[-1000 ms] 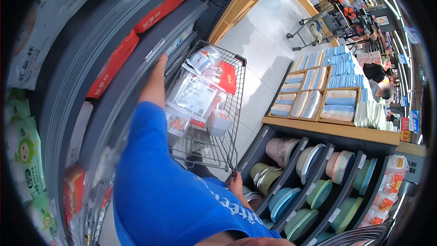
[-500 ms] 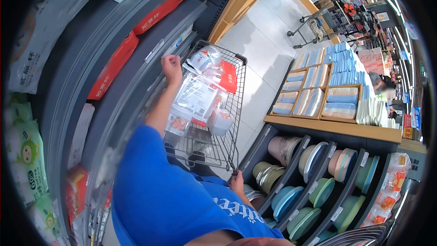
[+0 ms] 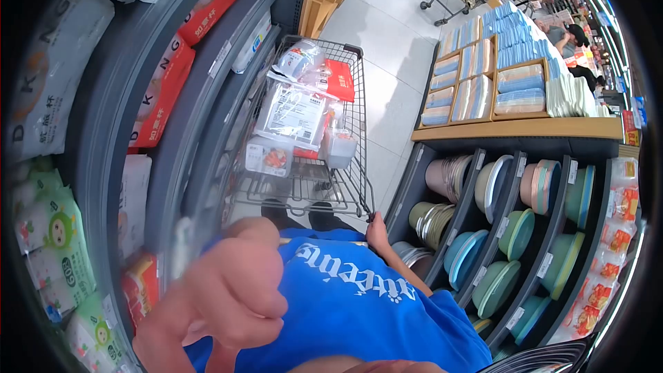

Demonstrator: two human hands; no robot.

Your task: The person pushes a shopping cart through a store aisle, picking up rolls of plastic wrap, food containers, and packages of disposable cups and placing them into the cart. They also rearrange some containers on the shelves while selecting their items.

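Note:
My left hand (image 3: 231, 287) is raised close to the camera in front of my blue shirt, its fingers curled in and nothing visible in them. My right hand (image 3: 377, 231) is closed round the right end of the handle of a wire shopping cart (image 3: 338, 197). Inside the cart lie a clear-wrapped white pack (image 3: 293, 116), a red pack (image 3: 338, 80), a round wrapped pack (image 3: 298, 60) and a clear-wrapped pack with an orange print (image 3: 268, 157). A white tub-like pack (image 3: 340, 148) stands at the cart's right side.
Shelves on the left hold red packs (image 3: 163, 93) and green-and-white packs (image 3: 59, 231). On the right, a sloped rack carries stacked basins (image 3: 464, 255), below folded towels (image 3: 519, 90). Another cart (image 3: 445, 0) and a person (image 3: 568, 40) are farther off.
My left hand has come back from beside the cart and shelf toward the camera, still curled. My right hand stays on the handle. The view has shifted slightly.

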